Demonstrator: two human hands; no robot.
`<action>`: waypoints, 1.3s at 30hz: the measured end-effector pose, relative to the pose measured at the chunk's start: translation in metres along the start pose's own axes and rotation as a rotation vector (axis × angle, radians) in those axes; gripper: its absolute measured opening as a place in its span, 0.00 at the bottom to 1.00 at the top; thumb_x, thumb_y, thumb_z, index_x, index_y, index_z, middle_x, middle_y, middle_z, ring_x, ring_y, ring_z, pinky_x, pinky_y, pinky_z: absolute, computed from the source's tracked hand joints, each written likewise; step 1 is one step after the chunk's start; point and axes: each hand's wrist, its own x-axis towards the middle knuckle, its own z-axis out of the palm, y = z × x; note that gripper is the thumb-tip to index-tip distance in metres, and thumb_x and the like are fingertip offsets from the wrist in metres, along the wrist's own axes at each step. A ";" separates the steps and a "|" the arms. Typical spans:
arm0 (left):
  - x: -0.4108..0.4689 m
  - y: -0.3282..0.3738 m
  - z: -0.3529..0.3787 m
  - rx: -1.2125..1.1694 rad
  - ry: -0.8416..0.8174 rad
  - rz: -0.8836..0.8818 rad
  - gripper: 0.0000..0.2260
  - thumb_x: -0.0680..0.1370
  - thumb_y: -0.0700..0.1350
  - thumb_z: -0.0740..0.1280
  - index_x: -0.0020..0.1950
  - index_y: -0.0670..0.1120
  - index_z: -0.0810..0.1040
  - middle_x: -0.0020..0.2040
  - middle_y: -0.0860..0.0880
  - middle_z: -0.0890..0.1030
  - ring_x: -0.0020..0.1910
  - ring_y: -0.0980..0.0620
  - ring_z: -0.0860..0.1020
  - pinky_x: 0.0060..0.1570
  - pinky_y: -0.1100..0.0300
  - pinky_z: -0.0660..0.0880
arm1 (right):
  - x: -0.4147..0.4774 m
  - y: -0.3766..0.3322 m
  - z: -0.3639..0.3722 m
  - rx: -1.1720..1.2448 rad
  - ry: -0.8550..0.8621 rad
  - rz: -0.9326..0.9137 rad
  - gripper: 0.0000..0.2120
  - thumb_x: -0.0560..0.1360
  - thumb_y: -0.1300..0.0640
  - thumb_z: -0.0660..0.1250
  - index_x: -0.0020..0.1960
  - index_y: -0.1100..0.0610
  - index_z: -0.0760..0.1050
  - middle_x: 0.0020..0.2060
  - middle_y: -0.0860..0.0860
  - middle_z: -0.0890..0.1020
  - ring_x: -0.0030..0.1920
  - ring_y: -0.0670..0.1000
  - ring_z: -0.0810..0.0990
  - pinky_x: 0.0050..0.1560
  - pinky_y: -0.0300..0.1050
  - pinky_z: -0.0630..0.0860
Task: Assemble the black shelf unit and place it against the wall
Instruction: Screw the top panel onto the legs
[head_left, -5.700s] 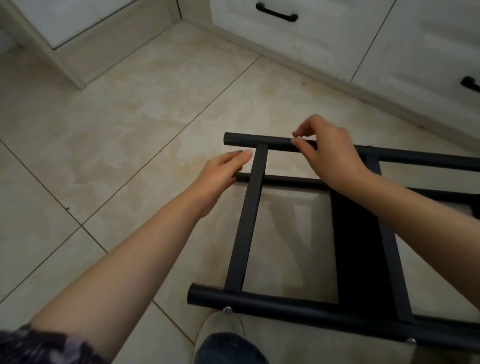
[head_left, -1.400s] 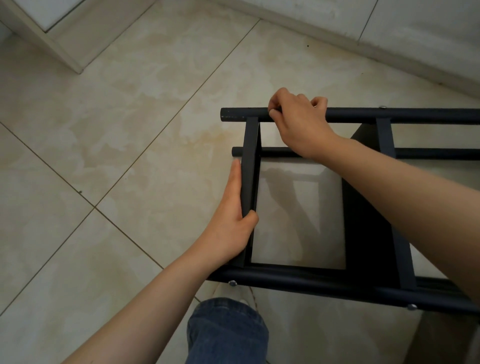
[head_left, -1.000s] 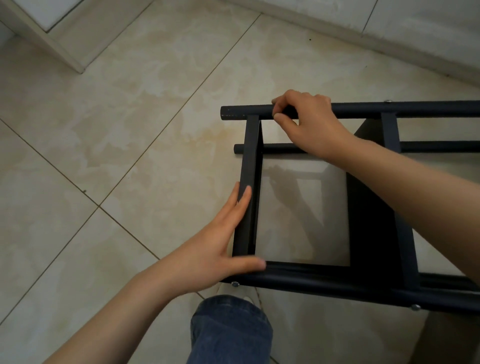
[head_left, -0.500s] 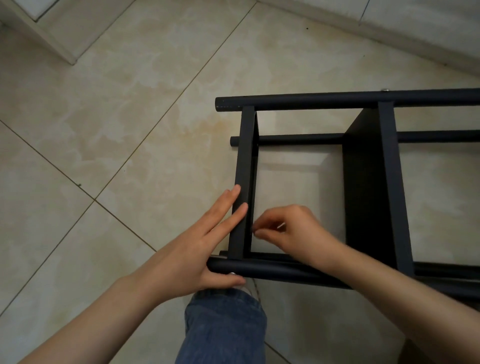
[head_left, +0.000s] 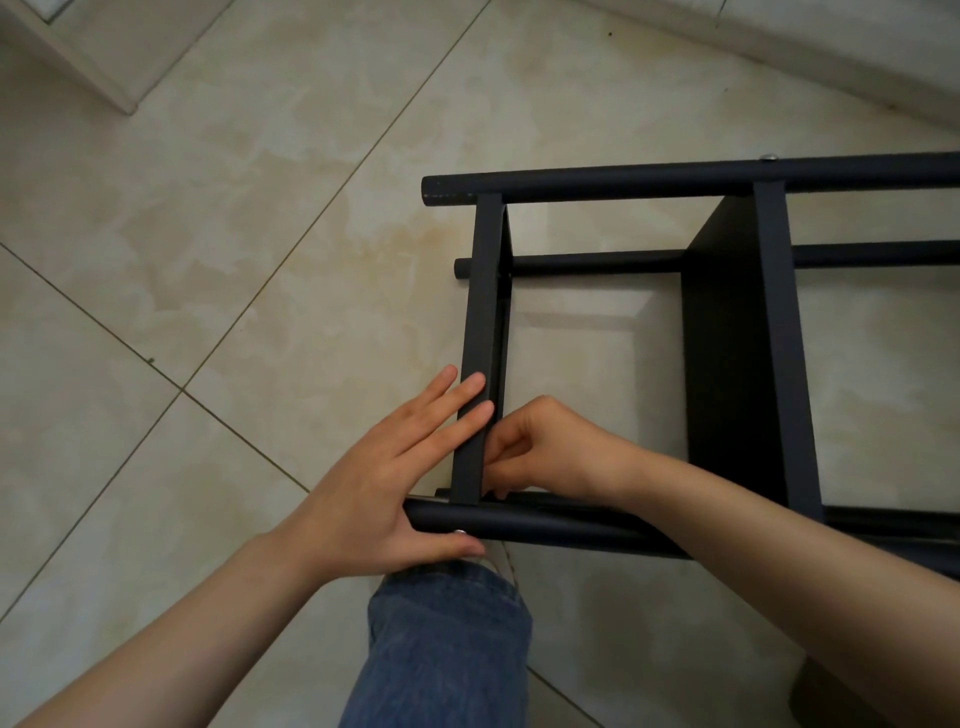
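Black shelf unit (head_left: 776, 364) lies on its side on the tiled floor (head_left: 234, 260), right in front of you, running off the right edge of the view. Its far pole (head_left: 597, 179) and near pole (head_left: 545, 522) lie level, joined at the left end by a flat end bar (head_left: 485, 312). A dark shelf board (head_left: 727, 389) stands on edge further right. A third pole (head_left: 597, 258) shows lower down, behind the end bar.

Your left grip (head_left: 395, 483) is spread wide. Its straight fingers lie flat against the outer face of the end bar, its palm is at the near pole's left end, and its thumb runs along the underside of that pole. A small silver screw head (head_left: 460, 531) sits on the pole just above the thumb.

Your right grip (head_left: 540, 452) is inside the frame, at the corner where the end bar meets the near pole. Its fingers are curled tight against the bar's inner edge. I cannot tell whether they have hold of anything.

Your leg in blue jeans (head_left: 447, 639) is just below the near pole. A pale skirting (head_left: 831, 47) runs along the floor beyond the unit.
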 end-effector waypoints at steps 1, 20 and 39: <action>0.000 0.000 0.000 -0.005 0.000 -0.004 0.43 0.73 0.63 0.73 0.80 0.43 0.62 0.82 0.48 0.57 0.82 0.47 0.53 0.79 0.56 0.54 | 0.000 0.000 0.000 0.018 -0.009 0.003 0.12 0.72 0.69 0.71 0.35 0.54 0.81 0.31 0.49 0.83 0.36 0.47 0.81 0.48 0.47 0.80; -0.001 -0.001 0.001 -0.027 0.011 0.008 0.43 0.73 0.61 0.74 0.80 0.42 0.62 0.82 0.47 0.57 0.82 0.47 0.53 0.78 0.58 0.54 | 0.019 0.007 -0.006 0.302 -0.331 0.405 0.08 0.78 0.58 0.68 0.54 0.61 0.81 0.47 0.54 0.83 0.47 0.51 0.80 0.53 0.45 0.74; -0.001 -0.001 0.004 -0.063 0.019 -0.001 0.42 0.73 0.60 0.74 0.80 0.43 0.61 0.82 0.47 0.57 0.81 0.47 0.54 0.78 0.58 0.55 | 0.019 0.011 -0.012 0.349 -0.362 0.410 0.06 0.78 0.58 0.69 0.42 0.56 0.82 0.39 0.50 0.83 0.41 0.47 0.78 0.49 0.41 0.74</action>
